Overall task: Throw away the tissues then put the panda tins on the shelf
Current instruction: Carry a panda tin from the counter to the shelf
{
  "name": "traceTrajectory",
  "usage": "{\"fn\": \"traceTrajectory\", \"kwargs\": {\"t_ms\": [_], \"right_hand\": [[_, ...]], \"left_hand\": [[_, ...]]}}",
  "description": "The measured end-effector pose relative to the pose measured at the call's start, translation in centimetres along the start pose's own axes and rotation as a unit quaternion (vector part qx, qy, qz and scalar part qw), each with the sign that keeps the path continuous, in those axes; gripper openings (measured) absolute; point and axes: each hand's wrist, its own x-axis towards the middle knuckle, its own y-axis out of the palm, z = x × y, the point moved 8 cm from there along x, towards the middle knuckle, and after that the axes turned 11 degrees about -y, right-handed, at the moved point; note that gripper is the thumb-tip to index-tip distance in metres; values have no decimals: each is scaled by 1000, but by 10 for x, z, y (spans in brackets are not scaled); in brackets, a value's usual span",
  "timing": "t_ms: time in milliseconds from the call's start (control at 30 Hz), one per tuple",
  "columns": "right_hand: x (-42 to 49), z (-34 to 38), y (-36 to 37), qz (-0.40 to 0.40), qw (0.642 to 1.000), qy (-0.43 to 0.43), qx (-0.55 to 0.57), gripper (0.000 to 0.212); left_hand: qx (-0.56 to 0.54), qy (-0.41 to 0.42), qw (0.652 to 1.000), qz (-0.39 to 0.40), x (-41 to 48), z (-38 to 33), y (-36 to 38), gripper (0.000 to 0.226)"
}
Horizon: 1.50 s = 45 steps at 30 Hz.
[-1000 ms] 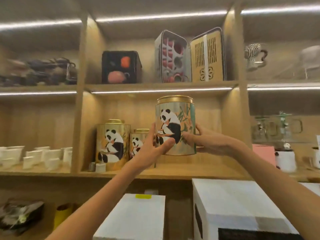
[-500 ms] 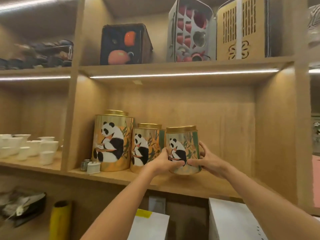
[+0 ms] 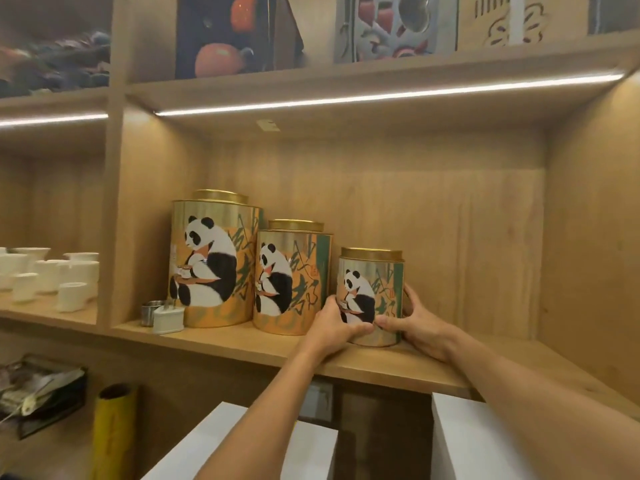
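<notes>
Three cylindrical gold-lidded panda tins [image 3: 370, 299] on wooden shelf [image 3: 242, 344]

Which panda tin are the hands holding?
The smallest panda tin, rightmost in the row, with the left hand and right hand around its base. The two bigger tins stand untouched.

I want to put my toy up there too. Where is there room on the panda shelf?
Bare wood lies right of the small tin, up to the side wall. The left end is crowded: big tin, middle tin, a small white box. Both hands hold the small tin.
</notes>
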Motion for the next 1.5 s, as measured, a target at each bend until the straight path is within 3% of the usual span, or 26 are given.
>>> {"fn": "traceTrajectory", "kwargs": {"t_ms": [167, 400, 500, 700, 933, 1067, 1500], "right_hand": [[-4, 5, 6, 2, 995, -33, -91, 130], [-6, 0, -4, -76, 972, -70, -213, 113], [-5, 0, -9, -89, 965, -63, -240, 109], [-5, -3, 1, -43, 960, -60, -271, 110], [-6, -4, 2, -48, 956, -55, -285, 106], [-4, -5, 1, -49, 954, -52, -293, 105], [-26, 9, 9, -69, 947, -16, -315, 106]], "left_hand": [[13, 3, 999, -49, -7, 2, -4, 78], [70, 22, 992, -103, -8, 2, -9, 71], [84, 12, 987, -133, -6, 4, -12, 79], [96, 1, 983, -157, -8, 4, -14, 66], [117, 10, 976, -184, -12, 2, -17, 63], [126, 13, 973, -191, -14, 1, -17, 51], [144, 10, 975, -169, -12, 5, -18, 50]]}}
